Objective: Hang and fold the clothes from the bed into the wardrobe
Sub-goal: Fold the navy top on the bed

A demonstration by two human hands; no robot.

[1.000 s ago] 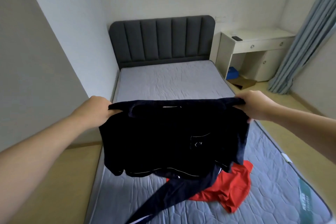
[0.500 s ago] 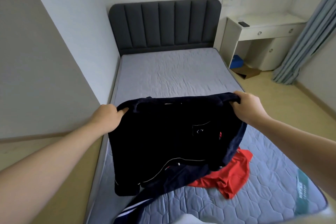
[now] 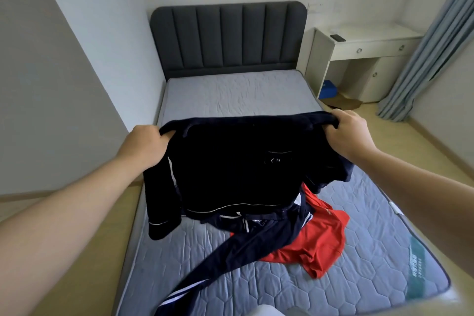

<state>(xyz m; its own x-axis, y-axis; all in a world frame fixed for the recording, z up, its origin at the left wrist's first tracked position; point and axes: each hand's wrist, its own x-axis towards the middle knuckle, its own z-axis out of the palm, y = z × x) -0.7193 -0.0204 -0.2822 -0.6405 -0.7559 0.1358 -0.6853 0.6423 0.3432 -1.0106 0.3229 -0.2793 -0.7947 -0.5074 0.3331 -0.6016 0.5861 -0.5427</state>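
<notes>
I hold a dark navy shirt (image 3: 230, 167) with thin white piping spread above the bed (image 3: 230, 92). My left hand (image 3: 146, 143) grips its left shoulder and my right hand (image 3: 346, 133) grips its right shoulder. The shirt's hem and left sleeve hang down near the mattress. Under it lie dark navy trousers (image 3: 230, 251) with white stripes and a red garment (image 3: 315, 236), both crumpled on the grey quilted mattress. The wardrobe is not in view.
A dark grey padded headboard (image 3: 228, 36) stands at the far end. A white desk (image 3: 364, 51) with drawers and a dark remote is at the right, with a blue box (image 3: 329, 88) and cardboard beneath. Blue-grey curtains (image 3: 431, 41) hang far right. A wall runs along the bed's left.
The shirt has been drawn wider apart and lowered slightly, its hem now draping onto the trousers. The view tilted down a little, and both hands kept their grip.
</notes>
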